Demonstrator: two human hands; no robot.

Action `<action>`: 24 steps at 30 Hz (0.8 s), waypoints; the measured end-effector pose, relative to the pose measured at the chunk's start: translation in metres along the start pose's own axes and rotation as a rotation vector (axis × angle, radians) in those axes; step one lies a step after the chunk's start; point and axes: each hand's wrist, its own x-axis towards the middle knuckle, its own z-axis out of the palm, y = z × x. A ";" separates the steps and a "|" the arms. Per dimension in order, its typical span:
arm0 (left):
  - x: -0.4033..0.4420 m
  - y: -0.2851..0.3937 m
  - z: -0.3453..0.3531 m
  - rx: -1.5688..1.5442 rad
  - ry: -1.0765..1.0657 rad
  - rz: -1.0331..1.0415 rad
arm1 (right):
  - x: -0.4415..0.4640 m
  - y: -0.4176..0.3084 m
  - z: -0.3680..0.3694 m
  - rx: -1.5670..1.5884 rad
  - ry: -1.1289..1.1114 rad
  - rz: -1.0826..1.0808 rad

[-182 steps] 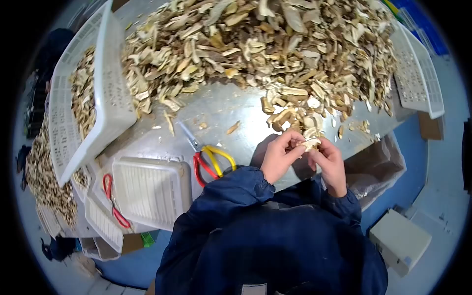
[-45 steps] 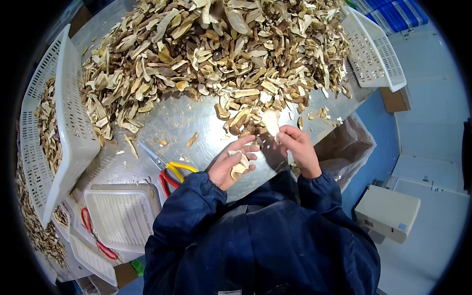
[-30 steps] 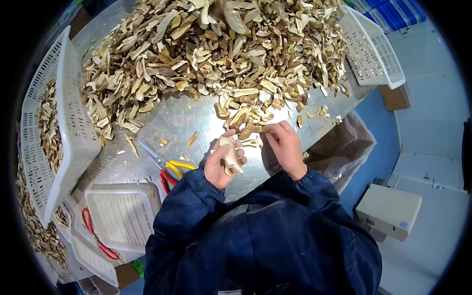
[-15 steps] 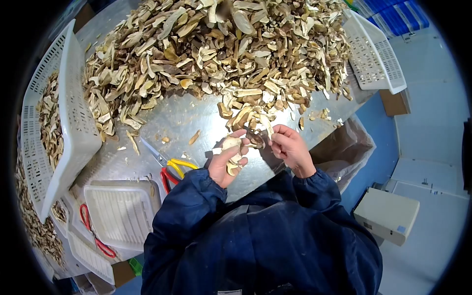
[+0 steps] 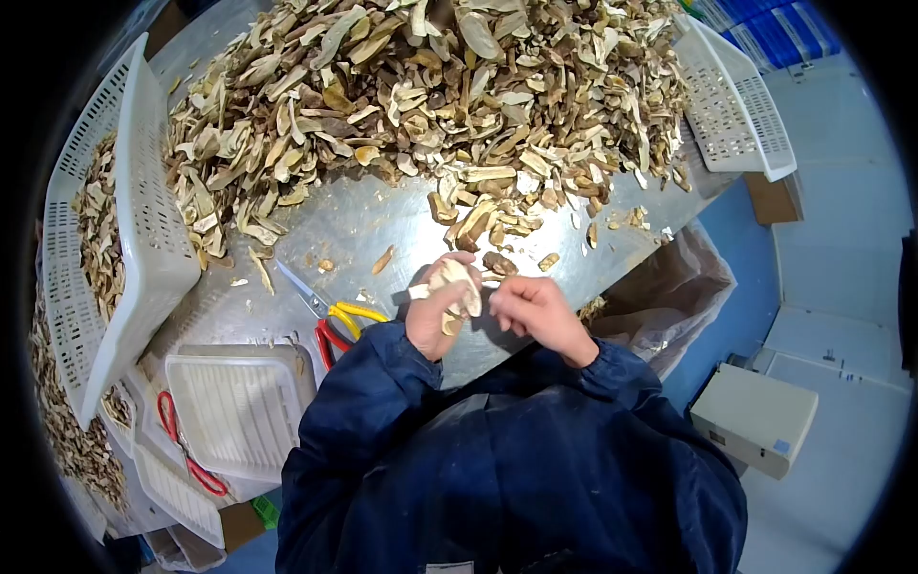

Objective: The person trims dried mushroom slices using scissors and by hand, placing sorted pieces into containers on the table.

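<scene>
My left hand (image 5: 432, 323) is closed around several pale dried mushroom slices (image 5: 461, 283), which stick out between thumb and fingers. Close on its right, my right hand (image 5: 543, 312) has its fingers curled together, and whatever they hold, if anything, is hidden. Just beyond both hands lie loose brown mushroom pieces (image 5: 499, 263) on the metal table (image 5: 359, 215). A large heap of dried mushroom slices (image 5: 430, 105) covers the far side of the table.
A white perforated basket (image 5: 158, 230) with mushroom slices stands at left, another basket (image 5: 732, 105) at far right. Yellow-and-red-handled scissors (image 5: 335, 320) lie by my left sleeve. Left of me are a white ribbed tray (image 5: 239, 416) and red-handled scissors (image 5: 182, 445). A lined bin (image 5: 669, 297) stands at right.
My right hand has moved left and slightly down towards my left hand. The pale slice it pinched upright no longer shows in its fingers. A broad pale slice now shows in my left hand.
</scene>
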 end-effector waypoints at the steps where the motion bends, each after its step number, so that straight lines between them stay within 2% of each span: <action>1: 0.000 0.000 -0.005 -0.118 -0.039 0.019 | 0.002 0.005 -0.006 -0.048 0.100 -0.056; 3: 0.000 0.000 -0.007 -0.210 -0.025 0.009 | 0.012 0.000 -0.017 -0.438 0.397 -0.227; 5: 0.000 -0.003 -0.002 -0.290 0.001 0.015 | 0.025 0.008 -0.032 -0.630 0.550 -0.422; 9: -0.001 0.005 0.007 -0.201 0.149 -0.003 | 0.023 0.001 -0.025 -0.780 0.426 -0.365; 13: 0.003 -0.002 -0.007 -0.304 0.031 0.025 | 0.026 0.004 -0.017 -0.890 0.381 -0.328; 16: 0.004 -0.005 -0.012 -0.332 -0.011 0.022 | 0.030 0.011 -0.023 -0.811 0.399 -0.405; 18: 0.005 -0.006 -0.015 -0.346 -0.069 0.023 | 0.027 0.010 -0.025 -0.632 0.451 -0.364; 20: 0.003 -0.005 -0.011 -0.298 0.019 -0.018 | 0.024 0.007 -0.022 -0.571 0.543 -0.334; 21: 0.002 -0.003 -0.006 -0.273 0.064 -0.040 | 0.019 0.002 -0.017 -0.651 0.532 -0.416; 24: 0.002 0.001 0.004 -0.314 -0.045 -0.075 | -0.002 -0.027 0.008 -0.829 0.440 -0.629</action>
